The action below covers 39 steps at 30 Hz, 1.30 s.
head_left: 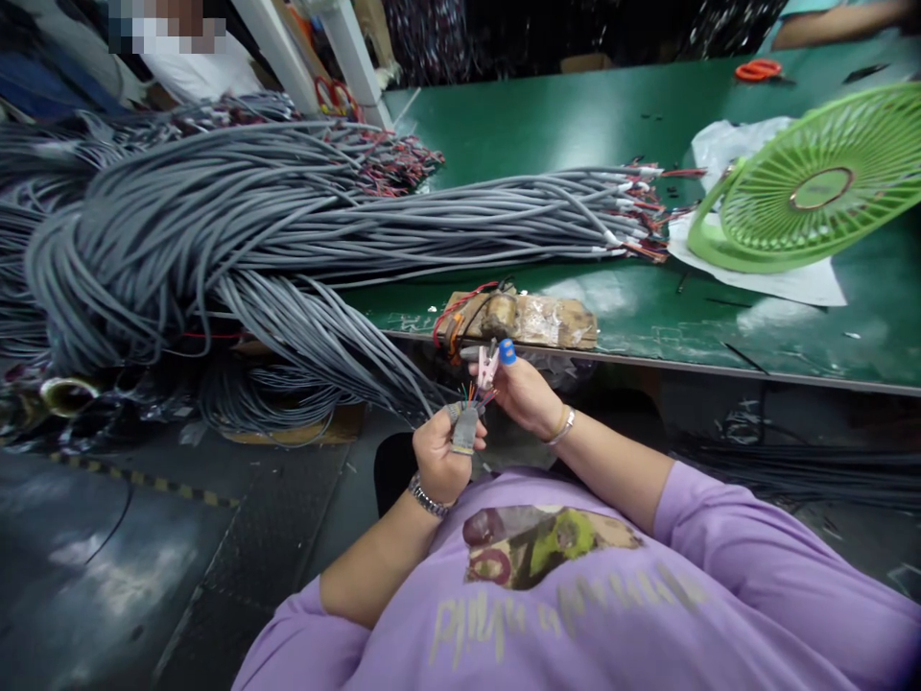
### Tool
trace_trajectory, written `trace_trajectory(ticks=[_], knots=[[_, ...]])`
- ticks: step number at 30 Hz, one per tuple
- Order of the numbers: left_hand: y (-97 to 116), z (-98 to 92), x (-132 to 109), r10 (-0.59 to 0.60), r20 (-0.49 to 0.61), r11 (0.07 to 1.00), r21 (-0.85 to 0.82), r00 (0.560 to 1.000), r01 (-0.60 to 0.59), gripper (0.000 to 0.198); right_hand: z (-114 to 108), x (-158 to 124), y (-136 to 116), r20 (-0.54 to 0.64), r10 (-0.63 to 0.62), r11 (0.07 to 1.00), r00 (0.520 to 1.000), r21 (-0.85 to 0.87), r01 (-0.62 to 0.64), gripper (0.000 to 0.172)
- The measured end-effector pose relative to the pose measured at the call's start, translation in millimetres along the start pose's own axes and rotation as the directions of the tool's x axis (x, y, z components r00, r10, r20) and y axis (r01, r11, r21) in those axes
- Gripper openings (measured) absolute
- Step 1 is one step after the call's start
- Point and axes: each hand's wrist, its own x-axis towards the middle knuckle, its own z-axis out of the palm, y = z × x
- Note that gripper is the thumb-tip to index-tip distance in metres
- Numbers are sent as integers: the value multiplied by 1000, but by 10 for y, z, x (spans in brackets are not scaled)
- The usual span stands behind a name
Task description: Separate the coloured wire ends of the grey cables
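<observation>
My left hand (440,453) is closed around the end of a grey cable, its thumb covered with something grey, like tape. Thin coloured wires (471,392) fan out from that cable end, just above the thumb. Close on the right, my right hand (531,395) pinches a small pink clip-like tool (487,367) beside the wire tips. A blue cover sits on one digit of that hand. The tool's exact kind and its contact with the wires are too small to make out.
A large bundle of grey cables (360,226) lies across the green table (504,120). A taped wooden block (554,321) sits at the table's near edge. On the right are a green fan (820,187) and orange-handled scissors (758,70). Other people are at the far side.
</observation>
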Motion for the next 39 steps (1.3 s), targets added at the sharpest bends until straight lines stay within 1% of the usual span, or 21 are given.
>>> trace_trajectory(ticks=[2, 5, 11, 14, 17, 21, 23, 25, 28, 30, 33, 37, 39], knots=[[3, -1, 4, -9, -10, 1000, -2, 1000, 9, 13, 30, 9, -32, 3, 66, 993, 998, 98, -66, 50], [9, -4, 4, -6, 0, 1000, 4, 1000, 6, 10, 74, 11, -73, -23, 78, 981, 997, 179, -73, 45], [24, -12, 2, -9, 53, 999, 35, 999, 7, 6, 95, 9, -90, -34, 69, 982, 997, 180, -62, 44], [32, -9, 13, -15, 48, 999, 34, 999, 13, 6, 79, 13, -79, -23, 72, 980, 997, 187, -67, 44], [37, -9, 14, -14, 48, 999, 32, 999, 12, 7, 65, 1, -79, -4, 108, 971, 994, 213, -105, 45], [58, -4, -24, -24, 30, 1000, 6, 999, 24, 11, 50, -38, -115, 49, 188, 952, 981, 238, -195, 50], [92, 6, -46, -80, 9, 995, -67, 997, 81, 18, 41, -54, -140, 81, 216, 944, 973, 238, -229, 52], [143, 19, -53, -184, 14, 966, -182, 983, 183, 26, 31, -62, -161, 105, 231, 937, 967, 243, -250, 51], [232, 30, -33, -331, 98, 878, -332, 938, 345, 29, 16, -59, -170, 102, 219, 937, 970, 255, -239, 41], [283, 29, -14, -387, 148, 823, -389, 910, 414, 27, 3, -55, -162, 86, 192, 947, 978, 244, -208, 34], [330, 29, -7, -423, 182, 777, -431, 888, 459, 27, -15, -53, -143, 82, 157, 963, 984, 210, -171, 30], [343, 55, -37, -406, 192, 782, -434, 894, 448, 28, -15, -69, -130, 92, 123, 975, 988, 173, -137, 31], [341, 72, -53, -386, 195, 793, -430, 901, 433, 28, -9, -82, -114, 104, 99, 982, 990, 148, -114, 35]])
